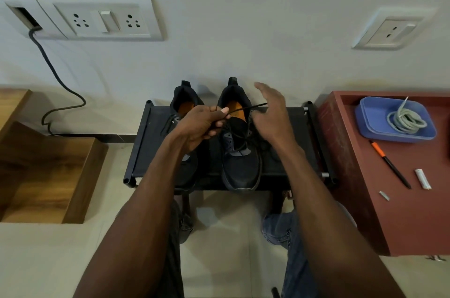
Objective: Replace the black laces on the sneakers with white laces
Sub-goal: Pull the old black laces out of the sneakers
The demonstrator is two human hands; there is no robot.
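Unlacing step. Your left hand (204,125) pinches black lace (246,110) above right sneaker (239,142) on bench (146,146); right hand (272,112) released, beside sneaker. Next: pull lace free. White laces (406,120) well right of sneaker.

Black sneakers (239,151), orange insoles (235,109); blue tray (372,115), white laces (405,121).

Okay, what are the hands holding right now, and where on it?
The left hand pinches the black lace of the right-side sneaker near its free end. The right hand is open, holding nothing.
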